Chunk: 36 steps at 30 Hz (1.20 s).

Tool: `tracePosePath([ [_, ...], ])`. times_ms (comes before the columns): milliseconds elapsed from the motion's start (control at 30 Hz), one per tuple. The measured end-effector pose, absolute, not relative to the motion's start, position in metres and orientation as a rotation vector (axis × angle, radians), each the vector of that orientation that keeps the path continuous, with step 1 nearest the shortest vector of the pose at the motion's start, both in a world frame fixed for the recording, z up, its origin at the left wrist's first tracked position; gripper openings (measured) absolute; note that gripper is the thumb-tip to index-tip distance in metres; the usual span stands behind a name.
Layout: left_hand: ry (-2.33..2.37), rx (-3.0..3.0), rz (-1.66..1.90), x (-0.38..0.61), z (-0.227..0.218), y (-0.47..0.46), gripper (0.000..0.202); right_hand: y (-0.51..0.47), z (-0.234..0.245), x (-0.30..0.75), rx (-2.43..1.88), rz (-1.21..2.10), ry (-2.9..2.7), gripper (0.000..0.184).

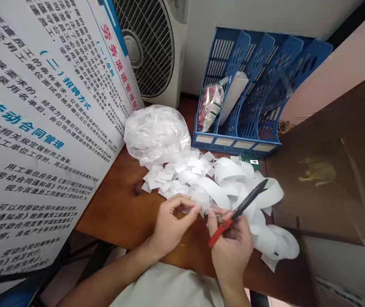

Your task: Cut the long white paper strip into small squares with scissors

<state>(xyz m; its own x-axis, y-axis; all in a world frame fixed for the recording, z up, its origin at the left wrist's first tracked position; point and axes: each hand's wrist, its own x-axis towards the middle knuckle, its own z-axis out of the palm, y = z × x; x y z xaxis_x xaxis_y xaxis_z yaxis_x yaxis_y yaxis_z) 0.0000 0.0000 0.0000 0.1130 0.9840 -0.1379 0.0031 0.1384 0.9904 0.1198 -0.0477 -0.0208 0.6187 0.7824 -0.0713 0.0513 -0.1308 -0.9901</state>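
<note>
White strips (pixel 214 189) on wooden table (pixel 113 209)

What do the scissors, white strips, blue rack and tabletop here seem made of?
Scissors: probably metal blades, dark and dull; smooth red handle, likely plastic.
White strips: thin, matte, softly curling; paper or nonwoven fabric, the look leaves it open.
Blue rack: likely molded plastic, satin finish; evenly coloured and regularly slotted.
Tabletop: wood or veneer, with a varnished sheen and a knot-like mark.

Left hand (pixel 170 225) angled inward in a pinch — right hand (pixel 232 247) curled near it
</note>
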Motion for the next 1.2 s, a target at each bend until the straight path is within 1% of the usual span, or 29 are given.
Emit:
tracePosePath([
  [67, 1.223, 1.107, 1.039, -0.005, -0.006, 0.004, 0.013, -0.049, -0.020, 0.124, -1.595, 0.646, -0.664, 0.034],
  [133, 1.241, 1.066, 1.030, -0.010, -0.011, 0.007, 0.015, -0.048, -0.014, 0.128, -1.566, 0.629, -0.647, 0.035],
  [233, 1.227, 1.018, 0.975, -0.012, -0.012, 0.008, 0.017, -0.038, 0.006, 0.131, -1.463, 0.733, -0.676, 0.037],
  [300, 1.199, 0.983, 0.934, -0.012, -0.011, 0.007, 0.018, -0.031, 0.018, 0.132, -1.368, 0.797, -0.710, 0.035],
  [367, 1.172, 0.928, 0.909, -0.012, -0.010, 0.008, 0.020, -0.027, 0.025, 0.132, -1.300, 0.786, -0.752, 0.032],
  [467, 1.128, 0.815, 0.908, -0.012, -0.009, 0.010, 0.022, -0.034, 0.020, 0.127, -1.330, 0.762, -0.766, 0.034],
  [633, 1.022, 0.638, 0.945, -0.009, -0.008, 0.011, 0.025, -0.055, 0.000, 0.113, -1.555, 0.953, -0.526, 0.044],
  [700, 0.964, 0.600, 0.923, -0.004, -0.007, 0.008, 0.026, -0.056, -0.007, 0.110, -1.628, 1.016, -0.490, 0.046],
  [767, 0.910, 0.588, 0.879, 0.001, -0.008, 0.004, 0.028, -0.053, -0.011, 0.110, -1.643, 1.007, -0.465, 0.045],
  [867, 0.858, 0.615, 0.810, 0.005, -0.009, -0.001, 0.029, -0.043, -0.013, 0.112, -1.557, 0.951, -0.351, 0.044],
  [1000, 0.853, 0.692, 0.740, -0.004, -0.006, 0.000, 0.023, -0.035, -0.007, 0.120, -1.376, 0.905, -0.239, 0.048],
  [1200, 0.860, 1.105, 0.657, -0.027, 0.019, 0.012, 0.013, -0.042, 0.002, 0.141, -1.384, 1.009, -0.344, 0.047],
])
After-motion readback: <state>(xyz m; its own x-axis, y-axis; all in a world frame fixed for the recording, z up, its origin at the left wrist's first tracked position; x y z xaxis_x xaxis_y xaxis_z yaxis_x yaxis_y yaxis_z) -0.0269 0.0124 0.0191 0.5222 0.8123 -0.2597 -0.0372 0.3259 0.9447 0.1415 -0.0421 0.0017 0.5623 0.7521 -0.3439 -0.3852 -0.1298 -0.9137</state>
